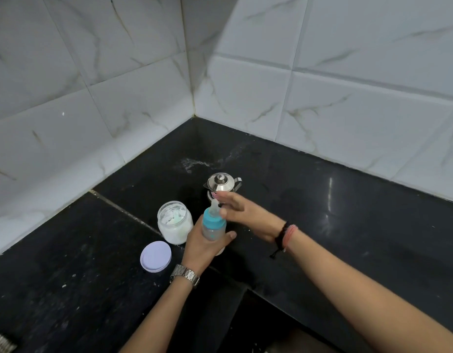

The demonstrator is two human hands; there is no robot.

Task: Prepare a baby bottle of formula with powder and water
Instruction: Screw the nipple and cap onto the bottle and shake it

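A black stone counter (322,200) fills the corner under white marbled wall tiles (347,72), dusted here and there with pale specks. The left hand (202,247) holds a baby bottle (213,229) upright just above the counter, its fingers (230,235) curled round the clear lower body, thumb tip showing on the near right side. The bottle wears a teal collar with a clear teat on top. The right hand (242,211) hovers beside the teat, fingers (226,196) straight and loosely spread, reaching out past the teat's tip; whether they touch the teat I cannot tell. Just beyond those fingertips stands a small steel lidded pot (221,183) with a knob on its lid. Just left of the left hand's fingers sits an open glass jar (174,222) of white powder, something pale lying inside it, perhaps a scoop. Nearer, left of the left wrist, a lilac jar lid (156,256) lies flat on the counter. A metal watch (185,274) circles the left wrist; black and pink thread bands (284,236) wrap the right.
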